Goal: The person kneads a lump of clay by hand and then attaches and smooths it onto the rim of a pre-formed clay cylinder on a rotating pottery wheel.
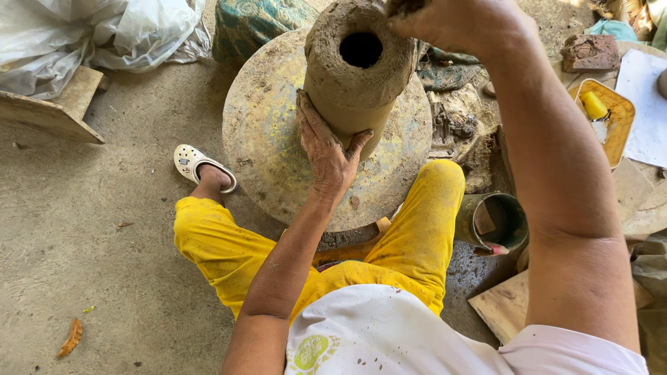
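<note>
A round potter's turntable (264, 139), smeared with dried clay, sits on the concrete floor (83, 229) between the person's knees in yellow trousers (417, 229). A tall hollow clay cylinder (354, 76) stands upright near the turntable's far edge, its dark opening facing up. The left hand (325, 149) lies flat against the cylinder's near wall, fingers spread and pressing the clay. The right hand (451, 21) rests on the cylinder's rim at its right side, fingers curled over the edge; whether it pinches anything cannot be told. A muddy bucket (495, 222) stands just beside the right knee.
</note>
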